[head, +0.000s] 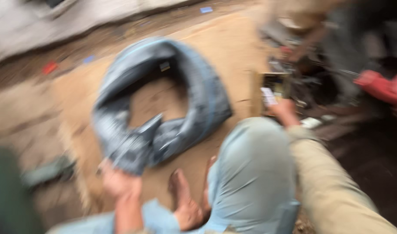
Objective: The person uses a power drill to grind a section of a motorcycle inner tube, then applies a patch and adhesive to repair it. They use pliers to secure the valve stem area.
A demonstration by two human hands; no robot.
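The head view is heavily blurred by motion. A grey-blue rubber tyre (194,86), bent into a loop, lies on a brown sheet of board (224,39) on the ground. My left hand (118,182) grips the tyre's near, folded end at lower left. My right hand (281,108) reaches out to the right over my raised knee and holds a small white flat thing (268,96), too blurred to identify. My bare foot (183,199) rests on the board below the tyre.
A cluttered heap of tools and a wooden box (272,82) sits at right. A red object (382,86) lies at far right. Small red (50,67) and blue scraps (206,9) dot the dirt ground. A dark green shape (8,195) fills the lower left corner.
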